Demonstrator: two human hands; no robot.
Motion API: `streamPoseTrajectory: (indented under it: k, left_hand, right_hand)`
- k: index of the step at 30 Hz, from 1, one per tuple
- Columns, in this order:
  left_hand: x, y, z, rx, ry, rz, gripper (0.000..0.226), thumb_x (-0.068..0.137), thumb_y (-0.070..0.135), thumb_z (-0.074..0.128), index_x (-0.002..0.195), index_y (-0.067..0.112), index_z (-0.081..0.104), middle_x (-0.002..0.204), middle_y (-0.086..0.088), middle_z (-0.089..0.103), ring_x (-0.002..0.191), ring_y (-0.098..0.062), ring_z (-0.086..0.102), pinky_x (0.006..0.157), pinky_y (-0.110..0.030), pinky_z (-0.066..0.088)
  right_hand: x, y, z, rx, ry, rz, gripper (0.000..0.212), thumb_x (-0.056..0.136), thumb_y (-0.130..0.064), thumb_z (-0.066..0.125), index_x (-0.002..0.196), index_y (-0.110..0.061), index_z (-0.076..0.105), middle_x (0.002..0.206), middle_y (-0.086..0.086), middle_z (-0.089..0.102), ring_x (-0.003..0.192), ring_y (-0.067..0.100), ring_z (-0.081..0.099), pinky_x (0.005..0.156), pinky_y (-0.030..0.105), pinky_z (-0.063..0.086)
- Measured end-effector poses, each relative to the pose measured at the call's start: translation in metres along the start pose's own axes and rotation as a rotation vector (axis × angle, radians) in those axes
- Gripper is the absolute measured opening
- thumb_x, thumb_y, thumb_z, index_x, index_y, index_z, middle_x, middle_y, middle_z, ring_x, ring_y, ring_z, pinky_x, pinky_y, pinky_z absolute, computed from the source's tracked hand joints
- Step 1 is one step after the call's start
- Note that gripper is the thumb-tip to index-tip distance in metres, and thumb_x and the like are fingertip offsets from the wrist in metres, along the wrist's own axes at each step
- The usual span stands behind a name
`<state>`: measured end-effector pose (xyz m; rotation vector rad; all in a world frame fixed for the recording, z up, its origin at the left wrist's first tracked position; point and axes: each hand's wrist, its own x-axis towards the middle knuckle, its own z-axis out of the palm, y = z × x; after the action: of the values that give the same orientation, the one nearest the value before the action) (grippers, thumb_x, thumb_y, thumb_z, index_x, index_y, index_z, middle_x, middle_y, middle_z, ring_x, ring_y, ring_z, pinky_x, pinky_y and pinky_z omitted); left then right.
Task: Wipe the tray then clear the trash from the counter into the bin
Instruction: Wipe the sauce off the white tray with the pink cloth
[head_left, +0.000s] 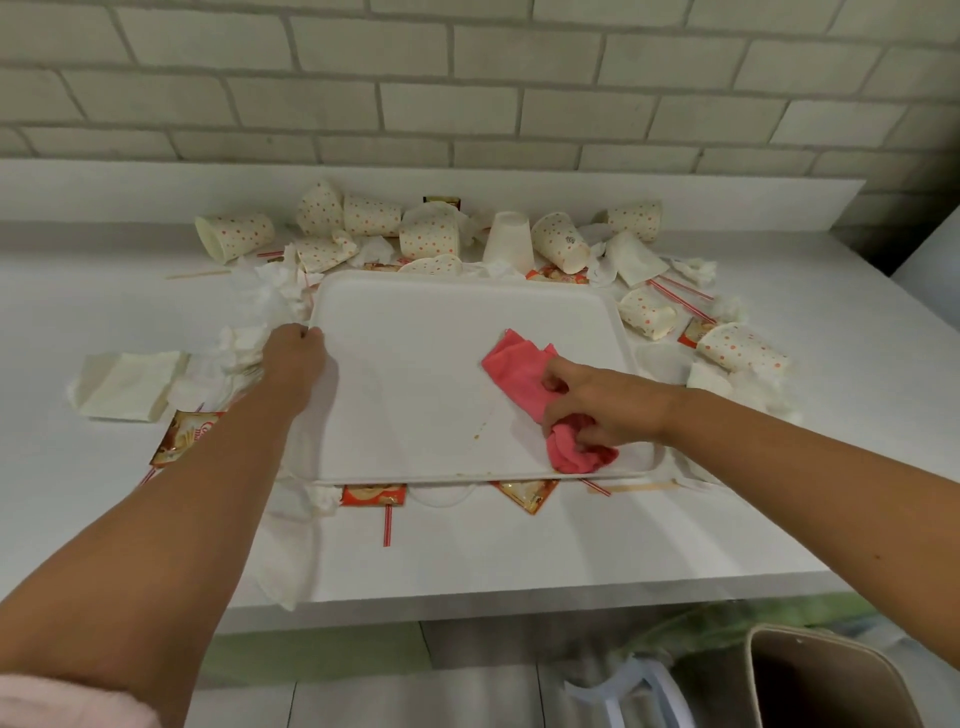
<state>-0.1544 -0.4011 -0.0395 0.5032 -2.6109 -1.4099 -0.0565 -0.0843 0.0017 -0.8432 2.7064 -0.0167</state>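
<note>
A white rectangular tray (426, 364) lies in the middle of the white counter. My left hand (293, 356) grips the tray's left rim near its far corner. My right hand (608, 402) holds a pink cloth (524, 374) down on the tray's right side, fingers curled into the fabric. A few brown crumbs (480, 428) lie on the tray near its front edge. Several dotted paper cups (428, 231) and crumpled napkins (270, 291) are strewn round the tray. A beige bin (826, 680) stands on the floor at the lower right.
Snack wrappers (179, 439), striped straws (387, 525) and a wooden stirrer (197, 274) lie about the counter. A folded paper bag (127, 384) rests at the left. A brick wall rises behind the counter. A white stool frame (618, 696) sits beside the bin.
</note>
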Motion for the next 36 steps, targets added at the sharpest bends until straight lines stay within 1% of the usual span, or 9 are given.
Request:
streamPoseTrajectory:
  k: [2, 5, 7, 17, 21, 26, 30, 33, 36]
  left_hand:
    - [0.001, 0.001, 0.000, -0.012, 0.008, 0.008, 0.028, 0.097, 0.014, 0.039, 0.079, -0.002, 0.055, 0.069, -0.011, 0.046, 0.080, -0.026, 0.045, 0.070, -0.030, 0.032]
    - [0.004, 0.001, 0.001, -0.027, 0.020, 0.023, 0.036, 0.097, 0.013, 0.039, 0.062, 0.003, 0.042, 0.063, -0.008, 0.041, 0.078, -0.025, 0.042, 0.068, -0.031, 0.031]
    - [0.005, 0.001, 0.001, -0.039, 0.020, 0.011, 0.040, 0.097, 0.014, 0.039, 0.057, 0.009, 0.038, 0.061, -0.004, 0.039, 0.077, -0.025, 0.042, 0.068, -0.031, 0.032]
    - [0.000, 0.005, -0.002, -0.098, 0.017, 0.035, 0.022, 0.098, 0.016, 0.038, 0.088, 0.004, 0.053, 0.089, -0.014, 0.051, 0.084, -0.024, 0.045, 0.072, -0.031, 0.035]
    - [-0.006, 0.006, -0.004, -0.097, 0.043, 0.069, 0.023, 0.099, 0.014, 0.037, 0.089, 0.001, 0.054, 0.089, -0.014, 0.049, 0.083, -0.024, 0.044, 0.072, -0.031, 0.033]
    - [-0.011, 0.008, -0.007, -0.096, 0.071, 0.111, 0.034, 0.099, 0.014, 0.036, 0.066, 0.007, 0.040, 0.070, -0.006, 0.044, 0.080, -0.023, 0.040, 0.069, -0.030, 0.031]
    - [-0.014, 0.009, -0.010, -0.119, 0.081, 0.146, 0.034, 0.099, 0.014, 0.035, 0.066, 0.007, 0.040, 0.065, 0.002, 0.039, 0.079, -0.022, 0.040, 0.069, -0.029, 0.030]
    - [-0.016, 0.008, -0.010, -0.151, 0.095, 0.160, 0.024, 0.099, 0.014, 0.035, 0.082, 0.003, 0.048, 0.065, 0.002, 0.040, 0.080, -0.022, 0.041, 0.071, -0.029, 0.032]
    - [-0.017, 0.007, -0.012, -0.174, 0.116, 0.149, 0.023, 0.098, 0.013, 0.037, 0.082, 0.003, 0.050, 0.064, 0.001, 0.040, 0.078, -0.021, 0.041, 0.070, -0.028, 0.032]
  right_hand:
    - [0.003, -0.007, 0.002, 0.015, 0.033, 0.019, 0.032, 0.085, -0.010, 0.062, 0.116, -0.020, 0.066, 0.127, 0.005, 0.032, 0.106, 0.018, 0.046, 0.082, 0.018, 0.037]
    - [0.007, -0.016, 0.005, 0.023, 0.076, 0.038, 0.032, 0.084, -0.011, 0.063, 0.115, -0.018, 0.066, 0.130, 0.007, 0.032, 0.110, 0.023, 0.048, 0.090, 0.029, 0.044]
    - [0.008, -0.021, 0.005, 0.013, 0.083, 0.055, 0.033, 0.085, -0.012, 0.063, 0.117, -0.018, 0.065, 0.130, 0.008, 0.032, 0.111, 0.023, 0.047, 0.091, 0.029, 0.044]
    - [0.018, -0.039, 0.009, 0.010, 0.162, 0.100, 0.031, 0.085, -0.014, 0.062, 0.116, -0.015, 0.066, 0.124, 0.011, 0.036, 0.106, 0.023, 0.046, 0.087, 0.029, 0.043]
    - [0.018, -0.040, 0.014, 0.047, 0.195, 0.108, 0.025, 0.083, -0.011, 0.065, 0.108, -0.011, 0.069, 0.118, 0.011, 0.038, 0.098, 0.022, 0.044, 0.086, 0.034, 0.045]
    - [0.005, -0.011, -0.017, 0.083, 0.218, 0.181, 0.024, 0.081, -0.009, 0.067, 0.105, -0.011, 0.069, 0.115, 0.005, 0.032, 0.091, 0.015, 0.041, 0.079, 0.016, 0.034]
    - [-0.013, 0.012, -0.026, -0.149, 0.170, 0.230, 0.023, 0.084, -0.024, 0.064, 0.106, -0.022, 0.068, 0.127, 0.004, 0.034, 0.109, 0.019, 0.038, 0.087, 0.031, 0.045]
    - [-0.017, 0.013, -0.012, -0.246, 0.114, 0.229, 0.024, 0.085, -0.029, 0.059, 0.108, -0.029, 0.066, 0.134, -0.001, 0.031, 0.116, 0.021, 0.030, 0.091, 0.031, 0.043]
    - [-0.015, 0.008, -0.003, -0.236, 0.152, 0.187, 0.026, 0.082, -0.029, 0.061, 0.107, -0.028, 0.067, 0.135, 0.002, 0.033, 0.117, 0.024, 0.032, 0.093, 0.037, 0.043]
